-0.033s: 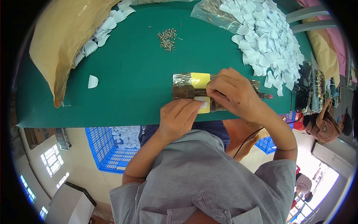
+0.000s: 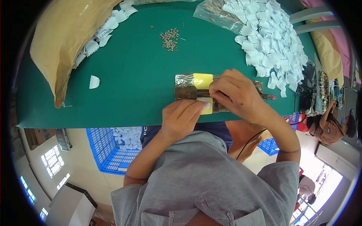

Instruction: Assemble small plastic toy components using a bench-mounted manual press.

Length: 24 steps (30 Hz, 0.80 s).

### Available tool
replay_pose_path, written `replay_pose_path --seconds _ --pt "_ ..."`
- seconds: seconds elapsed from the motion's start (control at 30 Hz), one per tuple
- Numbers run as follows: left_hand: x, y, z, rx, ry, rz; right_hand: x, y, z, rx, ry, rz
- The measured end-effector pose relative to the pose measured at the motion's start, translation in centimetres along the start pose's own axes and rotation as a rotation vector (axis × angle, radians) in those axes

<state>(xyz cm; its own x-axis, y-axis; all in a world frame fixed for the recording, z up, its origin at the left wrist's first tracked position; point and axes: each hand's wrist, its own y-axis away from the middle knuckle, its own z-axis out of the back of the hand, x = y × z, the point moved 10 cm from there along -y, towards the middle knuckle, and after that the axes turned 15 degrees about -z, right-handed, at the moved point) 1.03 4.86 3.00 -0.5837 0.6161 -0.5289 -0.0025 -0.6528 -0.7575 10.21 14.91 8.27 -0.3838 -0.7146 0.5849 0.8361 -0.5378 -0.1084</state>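
Observation:
A brown block wrapped in clear tape, with yellow patches on it, lies near the front edge of the green table. My left hand is at its near left side, thumb and fingers pinched on a small white plastic piece over the lower yellow patch. Over the block's middle, my right hand has its fingers curled and pressed together; whatever they grip is hidden. A thin dark tool with a red end sticks out at the block's right, partly behind my right hand.
A heap of white toothed plastic pieces covers the table's far right. Small metal pins lie in a pile at the back. A large brown paper bag spills white pieces at left. A blue crate stands below the table; other people are at right.

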Motion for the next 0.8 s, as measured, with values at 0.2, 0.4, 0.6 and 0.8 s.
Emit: replay_pose_path --seconds 0.2,0.4,0.6,0.8 --pt "-0.7 -0.1 0.5 -0.030 -0.085 -0.038 -0.7 1.3 0.5 -0.105 -0.009 -0.088" --pt "1.2 -0.6 0.7 -0.023 -0.091 0.186 -1.4 2.4 1.0 -0.213 -0.093 -0.209" --pt "2.6 -0.7 0.5 0.013 0.046 0.271 0.6 2.8 0.4 -0.244 -0.003 -0.096" --pt "2.8 -0.1 0.5 0.024 0.131 0.243 1.4 2.9 -0.6 -0.226 0.110 -0.004"
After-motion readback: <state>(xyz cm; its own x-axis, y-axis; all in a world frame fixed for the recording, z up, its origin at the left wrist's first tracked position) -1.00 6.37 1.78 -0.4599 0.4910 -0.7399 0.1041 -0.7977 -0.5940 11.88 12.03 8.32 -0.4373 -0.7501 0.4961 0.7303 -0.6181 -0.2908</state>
